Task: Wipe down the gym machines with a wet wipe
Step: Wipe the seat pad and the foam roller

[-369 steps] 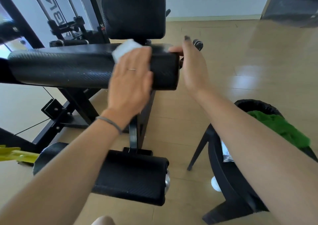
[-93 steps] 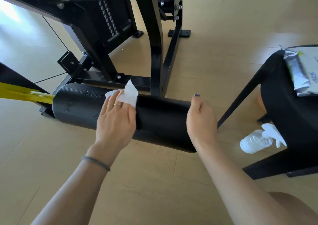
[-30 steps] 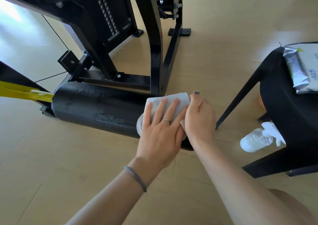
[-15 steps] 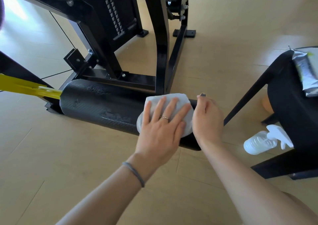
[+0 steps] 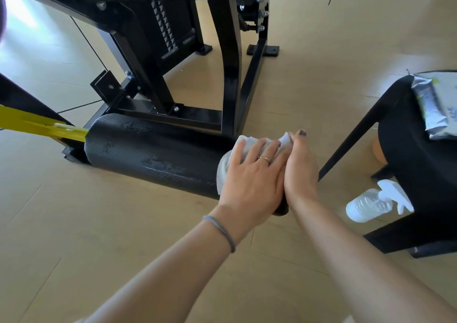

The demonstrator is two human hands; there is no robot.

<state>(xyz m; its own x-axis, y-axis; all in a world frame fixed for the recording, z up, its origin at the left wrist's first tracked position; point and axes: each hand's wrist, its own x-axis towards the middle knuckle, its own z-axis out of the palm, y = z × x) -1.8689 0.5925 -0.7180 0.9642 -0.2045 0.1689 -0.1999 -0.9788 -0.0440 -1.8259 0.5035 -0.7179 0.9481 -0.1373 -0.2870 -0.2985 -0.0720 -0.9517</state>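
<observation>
A black padded roller (image 5: 153, 154) of the gym machine lies low over the floor, with wet streaks on its front. My left hand (image 5: 252, 176) lies flat on a white wet wipe (image 5: 223, 171), pressing it onto the roller's right end. My right hand (image 5: 300, 167) grips that same end of the roller, right beside the left hand and touching it. The roller's end cap is hidden by both hands.
The machine's black frame (image 5: 230, 58) rises behind the roller, with a yellow bar (image 5: 37, 126) at the left. A black chair (image 5: 418, 164) at the right carries a wipes pack (image 5: 432, 102). A clear spray bottle (image 5: 371, 205) lies on the floor under it.
My left hand with the wipe has slid right along the roller, from its left part to its right end, meeting my right hand. The right hand has kept its hold.
</observation>
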